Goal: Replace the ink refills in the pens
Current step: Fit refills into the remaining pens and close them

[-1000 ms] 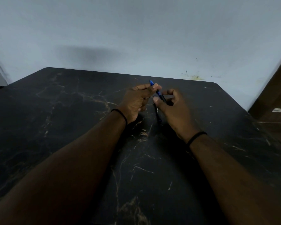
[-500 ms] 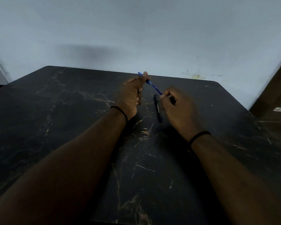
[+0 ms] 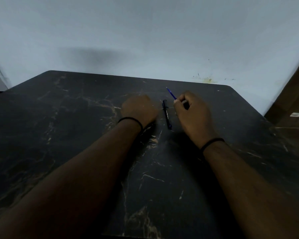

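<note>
Two hands on a dark table, a blue refill in the right one and a black pen between them.

The right hand (image 3: 192, 112) has its fingers (image 3: 179, 102) curled and pinching the lower end of a thin blue refill (image 3: 171, 93), which slants up and away to the left with its tip in the air above the table (image 3: 76, 135). The left hand (image 3: 139, 108) rests with its back to the camera and knuckles folded under; whether those fingers hold anything cannot be told. The black pen (image 3: 167, 114) lies flat on the table between the hands, just beside each, pointing toward the pale wall (image 3: 145, 40). A black band (image 3: 130, 120) circles each wrist.
</note>
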The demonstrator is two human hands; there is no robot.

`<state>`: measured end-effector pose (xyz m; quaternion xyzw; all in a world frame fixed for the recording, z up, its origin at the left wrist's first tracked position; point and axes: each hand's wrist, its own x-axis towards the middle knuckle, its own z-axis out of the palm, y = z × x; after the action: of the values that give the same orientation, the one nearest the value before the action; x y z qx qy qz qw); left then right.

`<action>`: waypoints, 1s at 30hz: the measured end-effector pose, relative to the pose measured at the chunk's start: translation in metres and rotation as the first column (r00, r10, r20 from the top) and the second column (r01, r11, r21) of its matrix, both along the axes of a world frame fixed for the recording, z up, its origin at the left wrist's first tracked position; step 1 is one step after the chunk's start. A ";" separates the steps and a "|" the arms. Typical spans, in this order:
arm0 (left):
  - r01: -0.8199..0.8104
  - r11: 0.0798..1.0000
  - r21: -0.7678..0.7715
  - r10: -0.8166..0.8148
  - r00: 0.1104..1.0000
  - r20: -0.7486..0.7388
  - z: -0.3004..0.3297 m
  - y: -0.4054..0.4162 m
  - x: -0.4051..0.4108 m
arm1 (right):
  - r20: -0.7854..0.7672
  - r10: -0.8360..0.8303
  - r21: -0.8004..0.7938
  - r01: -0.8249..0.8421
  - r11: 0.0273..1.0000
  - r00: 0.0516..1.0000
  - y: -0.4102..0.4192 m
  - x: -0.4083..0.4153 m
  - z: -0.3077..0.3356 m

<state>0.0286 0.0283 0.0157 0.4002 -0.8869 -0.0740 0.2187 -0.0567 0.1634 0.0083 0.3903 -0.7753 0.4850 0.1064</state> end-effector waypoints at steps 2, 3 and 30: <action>-0.027 0.999 -0.030 0.028 0.999 0.044 0.002 -0.001 0.003 | 0.011 -0.002 0.000 0.002 1.000 1.000 0.000 0.001 0.000; -0.034 0.998 -0.045 0.037 0.998 0.057 0.003 -0.001 0.004 | 0.023 0.000 -0.004 0.000 1.000 1.000 0.000 0.001 0.000; 0.455 0.880 -0.134 -0.473 0.820 -0.322 0.001 0.021 -0.017 | -0.027 0.003 -0.802 -0.023 0.597 1.000 0.011 0.009 0.042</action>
<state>0.0115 0.0493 0.0166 0.1472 -0.9066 -0.1713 0.3565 -0.0473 0.1742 0.0501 0.3121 -0.4710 0.7776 0.2756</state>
